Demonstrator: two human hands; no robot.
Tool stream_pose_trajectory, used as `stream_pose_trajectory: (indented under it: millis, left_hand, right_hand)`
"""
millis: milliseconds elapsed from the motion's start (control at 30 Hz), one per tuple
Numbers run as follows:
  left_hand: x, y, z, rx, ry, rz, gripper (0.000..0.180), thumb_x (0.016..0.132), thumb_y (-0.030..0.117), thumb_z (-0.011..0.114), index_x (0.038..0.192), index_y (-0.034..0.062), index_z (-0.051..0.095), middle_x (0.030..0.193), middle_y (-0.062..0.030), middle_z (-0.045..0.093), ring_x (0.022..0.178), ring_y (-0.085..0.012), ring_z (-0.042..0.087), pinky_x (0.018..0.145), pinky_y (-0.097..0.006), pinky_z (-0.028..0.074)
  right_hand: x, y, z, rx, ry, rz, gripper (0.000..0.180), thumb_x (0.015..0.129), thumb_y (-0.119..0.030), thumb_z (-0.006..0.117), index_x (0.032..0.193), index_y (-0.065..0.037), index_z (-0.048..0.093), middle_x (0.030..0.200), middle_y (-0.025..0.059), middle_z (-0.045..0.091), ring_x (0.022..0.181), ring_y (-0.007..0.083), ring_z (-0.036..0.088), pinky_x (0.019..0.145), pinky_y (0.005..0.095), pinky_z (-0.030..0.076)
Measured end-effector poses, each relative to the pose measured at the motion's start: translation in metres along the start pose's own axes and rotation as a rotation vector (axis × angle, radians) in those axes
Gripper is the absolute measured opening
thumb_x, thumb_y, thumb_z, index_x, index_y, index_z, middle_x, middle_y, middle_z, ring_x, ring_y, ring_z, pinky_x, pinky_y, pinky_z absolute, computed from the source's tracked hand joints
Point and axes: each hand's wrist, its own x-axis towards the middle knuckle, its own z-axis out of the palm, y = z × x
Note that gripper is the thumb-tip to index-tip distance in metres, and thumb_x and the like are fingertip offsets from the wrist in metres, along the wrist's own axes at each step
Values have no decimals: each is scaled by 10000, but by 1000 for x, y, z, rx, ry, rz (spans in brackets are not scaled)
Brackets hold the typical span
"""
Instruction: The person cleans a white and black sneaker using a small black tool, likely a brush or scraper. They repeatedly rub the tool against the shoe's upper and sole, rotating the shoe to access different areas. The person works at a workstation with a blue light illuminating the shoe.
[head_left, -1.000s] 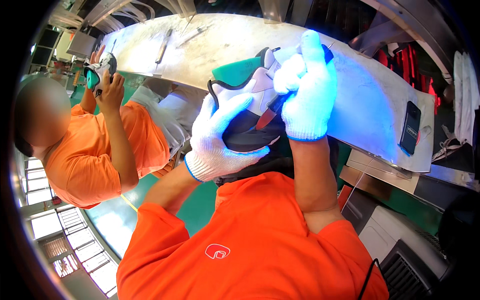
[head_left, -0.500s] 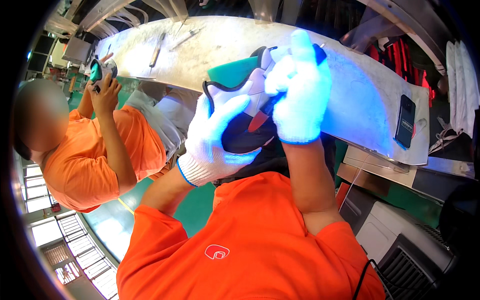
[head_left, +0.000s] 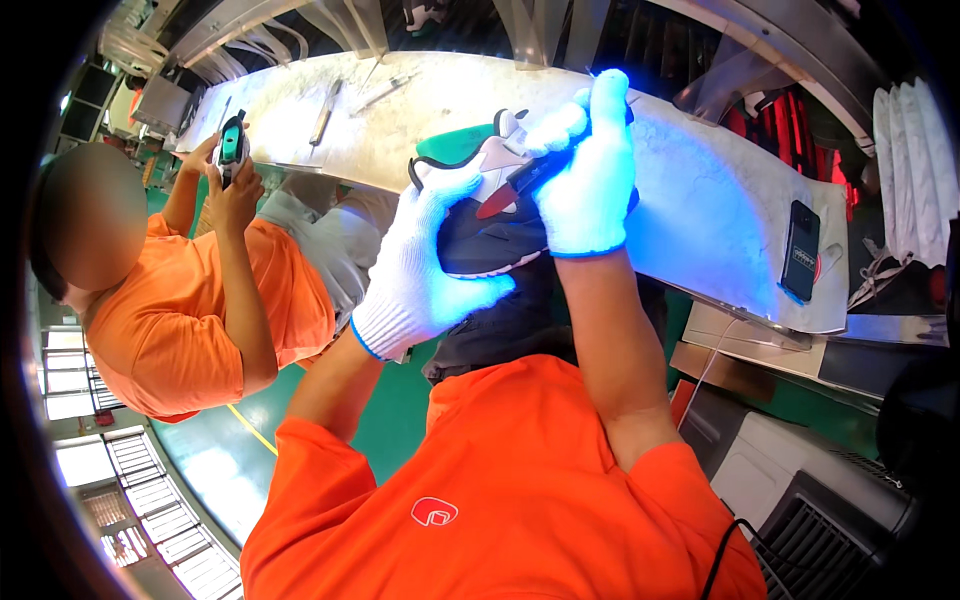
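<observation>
"How are the arms set?"

"The left forearm slants up and inward, ending in the gloved left hand, thumb uppermost. The right forearm rises almost straight, and the gloved right hand sits higher and farther out, one digit pointing away from the body."

"And the shoe?"

"It's raised between the hands at the near edge of the workbench, dark side toward the person, pale collar on the far side. A green piece shows beyond the collar."

"What's different from half a second ago?"

"The dark-handled tool has swung flatter. Its red tip was down by the dark side; now it's higher and farther left, over the pale upper. The left hand keeps its place around the shoe. Nearby, the co-worker's shoe has been turned so more of its green inside faces us."

"How far are the hands spread?"

"Left thumb and fingers stand wide apart, with the shoe gripped between them: thumb along the collar, fingers beneath the sole. The right one is curled firmly about the tool's handle."

"Does the tip press on the shoe?"

"It overlaps it, but I can't tell whether it touches; glare hides detail on the right glove too."
</observation>
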Motion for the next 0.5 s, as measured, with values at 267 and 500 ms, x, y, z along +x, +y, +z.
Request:
stream_pose_trajectory:
  millis: [267,500]
  left_hand:
    - [11,-23,-6,-21,-70,-212,910,731,110,946,1547,94,543,1307,-180,717,1205,-270,734,1020,-386,611]
    - [22,-17,6,35,-1,-163,868,692,183,990,1444,106,562,1360,-198,645,1242,-363,699,1061,-459,590]
  right_hand:
    - [16,-39,-30,42,159,88,539,1107,-646,640,906,-146,631,667,-13,546,581,166,539,578,349,477]
    - [13,-45,-34,103,184,9,610,1128,-690,562,932,-128,693,657,-2,574,558,170,542,540,346,447]
